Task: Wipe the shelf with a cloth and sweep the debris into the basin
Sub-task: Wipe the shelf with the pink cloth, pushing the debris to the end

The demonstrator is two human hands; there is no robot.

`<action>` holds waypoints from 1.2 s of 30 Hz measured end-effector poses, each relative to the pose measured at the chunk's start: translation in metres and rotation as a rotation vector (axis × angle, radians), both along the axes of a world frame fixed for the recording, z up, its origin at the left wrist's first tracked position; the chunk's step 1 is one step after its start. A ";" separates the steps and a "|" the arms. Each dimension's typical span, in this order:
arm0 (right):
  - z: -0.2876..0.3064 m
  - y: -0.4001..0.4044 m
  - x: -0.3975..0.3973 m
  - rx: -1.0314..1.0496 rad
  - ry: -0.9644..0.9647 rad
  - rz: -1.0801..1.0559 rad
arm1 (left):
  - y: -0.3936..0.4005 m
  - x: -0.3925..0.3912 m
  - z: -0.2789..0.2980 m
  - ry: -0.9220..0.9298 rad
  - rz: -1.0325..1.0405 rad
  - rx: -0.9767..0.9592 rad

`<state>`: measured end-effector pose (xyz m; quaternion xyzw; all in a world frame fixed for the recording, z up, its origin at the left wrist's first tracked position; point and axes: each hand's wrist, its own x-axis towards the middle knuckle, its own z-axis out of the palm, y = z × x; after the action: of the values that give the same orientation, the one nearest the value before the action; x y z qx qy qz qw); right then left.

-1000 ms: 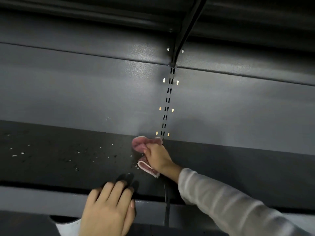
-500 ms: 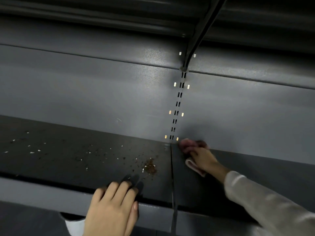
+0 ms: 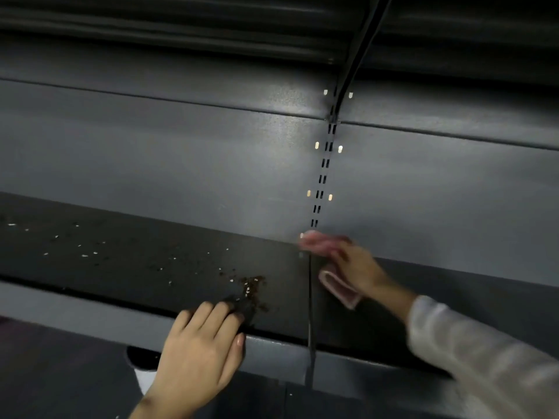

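Note:
The dark shelf (image 3: 127, 267) carries scattered white and brown crumbs, and a small brown debris pile (image 3: 252, 287) lies near its front edge. My right hand (image 3: 358, 267) is shut on a pink cloth (image 3: 338, 287), pressed on the shelf at the back wall just right of the seam, blurred by motion. My left hand (image 3: 199, 349) lies over the shelf's front lip, fingertips next to the pile. Under it shows part of a white basin (image 3: 145, 379); my hand hides whether it grips the basin.
A slotted upright (image 3: 320, 189) runs up the grey back panel above the seam (image 3: 310, 313) between two shelf boards. An upper shelf (image 3: 181, 22) overhangs the top. More crumbs (image 3: 84, 255) lie spread far to the left.
My right hand took the cloth right across the seam, uncovering the brown pile, and has now come back toward the seam. My left hand has stayed on the front lip.

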<state>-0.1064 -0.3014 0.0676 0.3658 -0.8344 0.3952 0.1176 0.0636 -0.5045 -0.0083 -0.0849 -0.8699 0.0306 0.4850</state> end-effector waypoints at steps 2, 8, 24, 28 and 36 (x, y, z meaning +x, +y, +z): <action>-0.005 0.052 -0.009 0.126 0.038 -0.170 | -0.008 0.003 -0.001 0.010 0.016 0.032; -0.028 0.053 0.013 0.584 -0.143 -0.477 | -0.020 0.005 -0.003 0.002 -0.008 0.014; 0.000 -0.071 0.092 0.267 -0.105 -0.583 | -0.126 0.017 0.007 0.011 -0.251 0.044; -0.012 -0.064 0.097 0.791 -0.245 -0.675 | -0.149 0.022 0.005 0.019 -0.263 0.043; -0.023 -0.198 0.113 0.481 -0.110 -0.398 | -0.168 0.029 0.006 0.015 -0.276 0.069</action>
<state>0.0061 -0.4996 0.0448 0.1909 -0.9642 0.1750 0.0576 0.0927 -0.6724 -0.0020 -0.1867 -0.8470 -0.0654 0.4935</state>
